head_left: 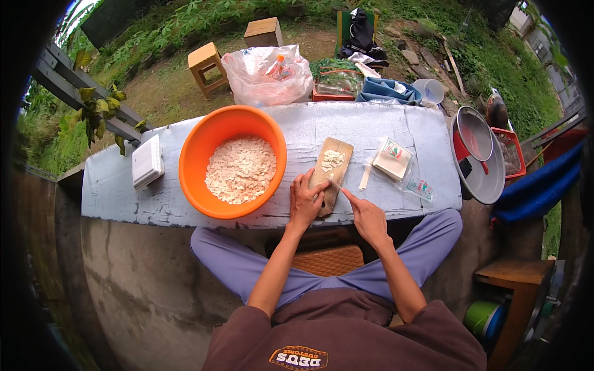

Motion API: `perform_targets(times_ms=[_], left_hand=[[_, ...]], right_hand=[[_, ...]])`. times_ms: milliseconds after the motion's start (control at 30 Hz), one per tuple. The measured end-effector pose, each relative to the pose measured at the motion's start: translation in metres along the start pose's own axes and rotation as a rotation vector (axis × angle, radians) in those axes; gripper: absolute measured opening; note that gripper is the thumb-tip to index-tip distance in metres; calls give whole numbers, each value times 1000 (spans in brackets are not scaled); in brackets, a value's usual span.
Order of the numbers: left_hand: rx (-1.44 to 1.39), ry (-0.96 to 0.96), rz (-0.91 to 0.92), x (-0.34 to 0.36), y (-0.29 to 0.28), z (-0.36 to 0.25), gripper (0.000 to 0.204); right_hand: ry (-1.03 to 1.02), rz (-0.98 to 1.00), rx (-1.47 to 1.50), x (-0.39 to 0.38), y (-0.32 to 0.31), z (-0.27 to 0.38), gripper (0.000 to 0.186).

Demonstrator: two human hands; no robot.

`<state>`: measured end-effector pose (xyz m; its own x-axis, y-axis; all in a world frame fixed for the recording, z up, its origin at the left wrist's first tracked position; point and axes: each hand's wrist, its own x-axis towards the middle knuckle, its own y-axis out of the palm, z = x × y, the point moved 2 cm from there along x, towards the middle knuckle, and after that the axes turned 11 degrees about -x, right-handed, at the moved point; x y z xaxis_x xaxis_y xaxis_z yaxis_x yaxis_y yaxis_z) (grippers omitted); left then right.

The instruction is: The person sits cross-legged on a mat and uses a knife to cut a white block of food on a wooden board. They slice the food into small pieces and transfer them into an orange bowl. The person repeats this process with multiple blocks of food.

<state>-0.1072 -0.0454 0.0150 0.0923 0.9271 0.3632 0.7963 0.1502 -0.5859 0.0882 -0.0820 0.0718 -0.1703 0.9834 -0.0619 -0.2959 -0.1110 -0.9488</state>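
My left hand (pixel 305 198) rests bent on the left part of a narrow wooden board (pixel 345 154), fingertips beside the knife blade; what they press or hold is too small to make out. My right hand (pixel 365 216) grips a knife (pixel 344 191) angled over the board. Small pale chopped pieces (pixel 333 159) lie on the board's upper part. A large orange basin (pixel 195 185) to the left holds many similar pieces. Right of the board lie pale strips (pixel 365 177) and an opened plastic package (pixel 392 161) of pale flat sheets.
A light tabletop (pixel 111 191) bears a white container (pixel 147 162) at left. Steel bowls (pixel 489 185) and a red tray (pixel 516 157) sit at right. Beyond are a plastic bag (pixel 247 77), wooden stool (pixel 204 62), blue cloth (pixel 387 96) and plants. My crossed legs are below the table edge.
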Motion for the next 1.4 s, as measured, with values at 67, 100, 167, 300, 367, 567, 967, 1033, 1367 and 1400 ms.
perform_targets(times_ms=[67,100,167,300,367,567,967,1033,1367,1400], left_hand=[[1,-11,7,1,0,0,31],[4,-8,6,1,1,0,30],[13,-2,4,0,-1,0,28],[-38,6,3,0,-3,1,28],[-33,10,-5,-2,-4,1,28],[-32,-14,36,-4,-6,-2,29],[-17,-43,-18,-10,-2,4,24],[13,-27,-7,-14,-1,3,24],[-25,-51,-39,-20,-10,2,21],[-32,-44,-47,-19,-10,3,21]], right_hand=[[-7,4,-2,-1,5,-2,47],[-8,5,-4,-1,7,-3,47],[10,43,-39,3,8,0,47],[13,20,-8,5,6,2,46],[1,50,-25,1,4,3,47],[-14,7,17,4,16,-2,47],[11,73,31,3,8,8,46],[5,58,43,3,6,7,46],[19,80,50,-1,9,15,45],[11,76,49,0,9,17,44]])
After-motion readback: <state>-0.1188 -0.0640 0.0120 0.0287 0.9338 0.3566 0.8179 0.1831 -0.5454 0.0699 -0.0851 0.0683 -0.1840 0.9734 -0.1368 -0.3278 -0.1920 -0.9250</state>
